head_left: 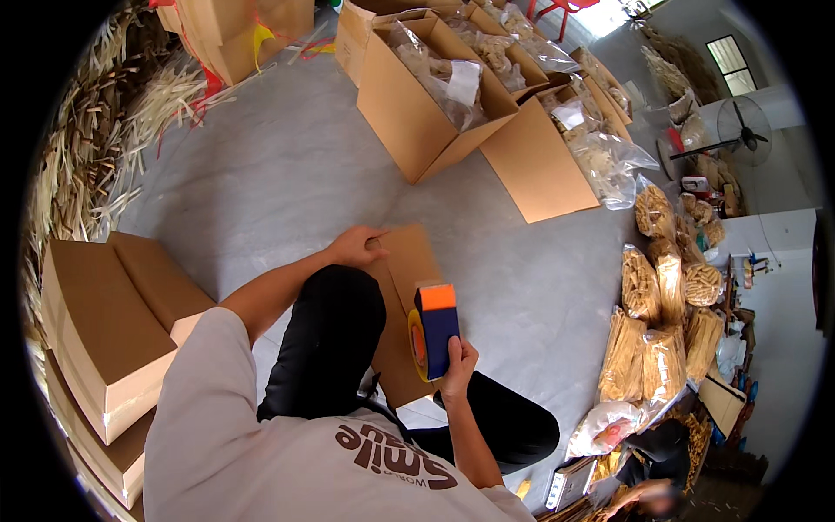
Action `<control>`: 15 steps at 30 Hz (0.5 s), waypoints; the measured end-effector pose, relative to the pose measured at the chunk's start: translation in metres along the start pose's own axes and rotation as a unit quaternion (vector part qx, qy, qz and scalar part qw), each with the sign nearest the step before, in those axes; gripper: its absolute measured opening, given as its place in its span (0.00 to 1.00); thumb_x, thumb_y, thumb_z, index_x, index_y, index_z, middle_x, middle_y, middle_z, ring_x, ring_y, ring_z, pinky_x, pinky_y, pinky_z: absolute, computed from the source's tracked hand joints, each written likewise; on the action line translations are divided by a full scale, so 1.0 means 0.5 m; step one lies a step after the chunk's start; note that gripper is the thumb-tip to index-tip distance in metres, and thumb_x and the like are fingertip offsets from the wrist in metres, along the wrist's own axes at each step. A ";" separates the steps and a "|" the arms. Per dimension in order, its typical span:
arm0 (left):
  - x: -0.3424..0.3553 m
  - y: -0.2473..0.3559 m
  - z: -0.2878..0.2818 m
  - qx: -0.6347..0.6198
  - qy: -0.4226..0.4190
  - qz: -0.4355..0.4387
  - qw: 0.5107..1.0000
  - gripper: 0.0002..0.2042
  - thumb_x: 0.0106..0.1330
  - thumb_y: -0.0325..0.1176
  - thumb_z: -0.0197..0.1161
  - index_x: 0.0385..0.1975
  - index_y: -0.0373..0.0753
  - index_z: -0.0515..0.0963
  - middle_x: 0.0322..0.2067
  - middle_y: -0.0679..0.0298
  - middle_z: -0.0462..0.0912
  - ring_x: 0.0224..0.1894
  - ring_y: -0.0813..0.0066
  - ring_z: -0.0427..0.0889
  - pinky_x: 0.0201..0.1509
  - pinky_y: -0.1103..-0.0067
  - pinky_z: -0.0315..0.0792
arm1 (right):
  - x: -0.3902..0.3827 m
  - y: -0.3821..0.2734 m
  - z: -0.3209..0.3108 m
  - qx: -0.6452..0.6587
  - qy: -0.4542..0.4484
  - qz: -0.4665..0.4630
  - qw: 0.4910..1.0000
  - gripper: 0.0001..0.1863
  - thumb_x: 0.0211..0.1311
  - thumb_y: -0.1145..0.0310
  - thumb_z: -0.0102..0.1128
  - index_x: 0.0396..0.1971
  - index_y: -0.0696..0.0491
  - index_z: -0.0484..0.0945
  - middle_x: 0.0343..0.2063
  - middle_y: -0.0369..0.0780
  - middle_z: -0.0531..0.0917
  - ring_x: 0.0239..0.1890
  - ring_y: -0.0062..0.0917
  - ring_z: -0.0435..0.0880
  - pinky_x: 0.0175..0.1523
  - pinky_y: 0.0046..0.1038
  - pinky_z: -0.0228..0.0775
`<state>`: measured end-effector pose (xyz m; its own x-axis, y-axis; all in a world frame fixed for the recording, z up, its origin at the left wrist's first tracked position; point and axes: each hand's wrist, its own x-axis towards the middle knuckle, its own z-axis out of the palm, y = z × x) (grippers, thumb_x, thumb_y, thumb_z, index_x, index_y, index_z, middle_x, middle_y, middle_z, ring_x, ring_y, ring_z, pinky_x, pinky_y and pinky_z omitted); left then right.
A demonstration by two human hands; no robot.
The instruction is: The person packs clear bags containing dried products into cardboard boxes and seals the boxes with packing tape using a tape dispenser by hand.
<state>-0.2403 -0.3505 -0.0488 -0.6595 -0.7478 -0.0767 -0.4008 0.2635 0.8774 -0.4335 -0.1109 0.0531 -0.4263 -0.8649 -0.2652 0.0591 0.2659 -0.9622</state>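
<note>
My left hand [357, 245] grips the upper left edge of a flattened brown cardboard piece [400, 261], which stands tilted between my black-trousered knees. In my right hand [458, 370] is a tape dispenser [437, 317] with an orange top, a dark blue body and a yellow roll of tape, held against the cardboard's right part. The lower end of the cardboard is partly hidden by my shirt and legs.
Open cartons with bagged tan material [417, 113] stand ahead. Brown boxes [113, 339] sit at left beside strip piles [78, 157]. Bagged bundles [661, 357] line the right, near a fan [744, 130]. A co-worker [652, 470] is at lower right. More boxes [235, 35] stand far back.
</note>
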 end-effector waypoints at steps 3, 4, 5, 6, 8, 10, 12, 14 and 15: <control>-0.004 0.023 -0.001 -0.006 0.030 -0.003 1.000 0.25 0.49 0.45 0.62 0.46 0.37 0.72 0.36 0.50 0.78 0.40 0.53 0.76 0.44 0.71 0.69 | 0.044 -0.024 0.039 0.062 0.001 -0.061 0.996 0.16 0.60 0.60 0.49 0.24 0.59 0.72 0.19 0.30 0.71 0.21 0.10 0.64 0.24 0.15 0.53; -0.008 0.025 -0.007 -0.001 0.029 -0.007 1.000 0.25 0.49 0.44 0.62 0.46 0.37 0.72 0.36 0.50 0.78 0.40 0.52 0.76 0.43 0.70 0.69 | 0.059 -0.062 0.070 0.071 -0.020 -0.088 0.993 0.16 0.60 0.60 0.49 0.24 0.59 0.72 0.19 0.30 0.71 0.21 0.10 0.64 0.24 0.15 0.53; -0.008 0.030 -0.009 0.003 0.025 -0.008 1.000 0.24 0.50 0.44 0.62 0.46 0.38 0.72 0.35 0.50 0.78 0.39 0.52 0.76 0.42 0.70 0.69 | 0.071 -0.093 0.095 0.080 -0.037 -0.116 0.989 0.16 0.61 0.60 0.48 0.23 0.59 0.71 0.19 0.31 0.71 0.21 0.10 0.64 0.24 0.15 0.53; -0.010 0.031 -0.012 0.006 0.023 -0.011 1.000 0.24 0.50 0.43 0.61 0.47 0.38 0.72 0.35 0.50 0.78 0.39 0.52 0.76 0.42 0.70 0.69 | 0.084 -0.110 0.118 0.059 -0.032 -0.112 0.991 0.16 0.61 0.60 0.48 0.23 0.59 0.71 0.18 0.30 0.70 0.21 0.10 0.63 0.24 0.16 0.53; -0.011 0.028 -0.014 0.013 0.027 -0.001 1.000 0.23 0.51 0.42 0.61 0.47 0.38 0.72 0.34 0.50 0.78 0.38 0.52 0.76 0.40 0.69 0.70 | 0.103 -0.127 0.153 0.015 -0.018 -0.106 0.994 0.17 0.61 0.60 0.47 0.21 0.59 0.70 0.17 0.29 0.69 0.20 0.10 0.62 0.23 0.16 0.52; -0.007 0.040 -0.019 0.027 0.024 -0.001 0.999 0.22 0.51 0.40 0.60 0.47 0.39 0.72 0.33 0.50 0.78 0.38 0.52 0.76 0.40 0.69 0.70 | 0.118 -0.101 0.141 -0.029 -0.047 -0.083 0.995 0.18 0.61 0.60 0.47 0.19 0.58 0.69 0.16 0.28 0.67 0.20 0.10 0.61 0.23 0.17 0.50; -0.019 0.057 -0.013 0.051 0.010 -0.022 0.998 0.22 0.52 0.39 0.59 0.48 0.39 0.72 0.33 0.50 0.78 0.37 0.52 0.76 0.39 0.68 0.70 | 0.119 -0.084 0.123 -0.022 -0.078 -0.056 0.995 0.19 0.61 0.59 0.48 0.16 0.57 0.67 0.14 0.27 0.63 0.20 0.10 0.58 0.22 0.19 0.47; -0.021 0.042 -0.013 0.038 0.018 -0.023 0.999 0.21 0.53 0.39 0.59 0.47 0.39 0.72 0.34 0.49 0.78 0.38 0.52 0.76 0.40 0.68 0.70 | 0.116 -0.074 0.116 -0.006 -0.117 -0.042 0.992 0.16 0.61 0.61 0.47 0.27 0.61 0.72 0.19 0.32 0.73 0.21 0.13 0.69 0.26 0.17 0.59; -0.018 0.043 -0.014 0.030 0.020 -0.021 0.999 0.21 0.53 0.39 0.59 0.47 0.39 0.72 0.34 0.49 0.78 0.38 0.52 0.76 0.41 0.68 0.70 | 0.115 -0.070 0.110 0.002 -0.133 -0.035 0.991 0.16 0.62 0.62 0.47 0.33 0.63 0.74 0.21 0.35 0.77 0.22 0.14 0.74 0.28 0.16 0.65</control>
<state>-0.2386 -0.3423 -0.0259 -0.6165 -0.7818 -0.0932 -0.4662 0.2670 0.8434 -0.4105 -0.1935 0.0682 -0.1771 -0.9628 -0.2043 0.0410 0.2002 -0.9789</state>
